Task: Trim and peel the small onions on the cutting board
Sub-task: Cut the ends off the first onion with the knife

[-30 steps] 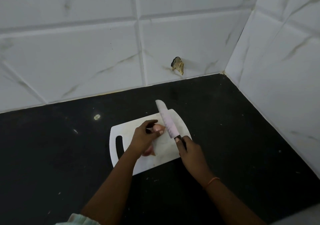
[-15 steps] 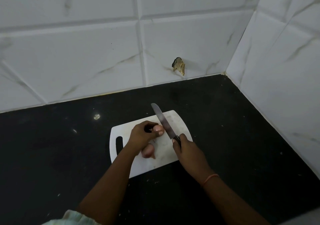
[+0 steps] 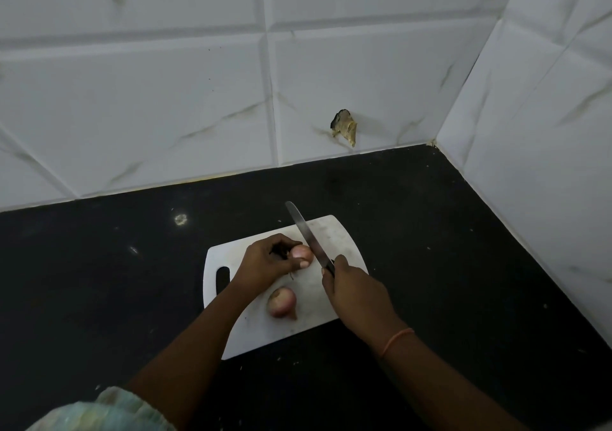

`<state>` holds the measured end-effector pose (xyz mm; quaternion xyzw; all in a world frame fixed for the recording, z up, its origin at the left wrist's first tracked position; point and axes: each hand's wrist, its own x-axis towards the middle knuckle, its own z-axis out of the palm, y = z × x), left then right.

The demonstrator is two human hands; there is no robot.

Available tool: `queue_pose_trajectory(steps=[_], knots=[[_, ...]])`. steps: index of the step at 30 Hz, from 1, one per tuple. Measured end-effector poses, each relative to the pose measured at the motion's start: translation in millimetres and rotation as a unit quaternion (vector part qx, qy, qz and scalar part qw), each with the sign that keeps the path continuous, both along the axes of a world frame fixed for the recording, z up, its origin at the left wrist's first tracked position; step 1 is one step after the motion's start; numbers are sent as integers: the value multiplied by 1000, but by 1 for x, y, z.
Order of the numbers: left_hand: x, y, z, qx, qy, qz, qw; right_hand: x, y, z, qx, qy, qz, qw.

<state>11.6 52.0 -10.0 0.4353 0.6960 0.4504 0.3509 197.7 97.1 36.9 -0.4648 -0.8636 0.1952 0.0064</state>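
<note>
A white cutting board (image 3: pixel 334 232) lies on the black counter. My left hand (image 3: pixel 265 260) grips a small pink onion (image 3: pixel 303 253) against the board's middle. My right hand (image 3: pixel 356 290) holds a knife (image 3: pixel 306 235) by its dark handle; the blade runs up and left, with its edge against the right side of the held onion. A second small onion (image 3: pixel 281 302) lies loose on the board just below my left hand, its root tip pointing down and right.
The black counter (image 3: pixel 430 248) meets white tiled walls at the back and on the right, forming a corner. A broken spot (image 3: pixel 344 127) marks the back wall. The board's handle slot (image 3: pixel 222 280) is at its left end.
The knife blade has turned from flat-side-up to edge-on and come down against the held onion. My left hand has shifted up a little, uncovering the second onion below it.
</note>
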Motion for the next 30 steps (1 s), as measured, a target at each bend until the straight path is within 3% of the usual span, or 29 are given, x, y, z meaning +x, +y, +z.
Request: queue_pose_trajectory(steps=[30], knots=[[-3, 4, -14, 40, 49, -16, 998, -9, -1, -9, -16, 34, -17, 999]])
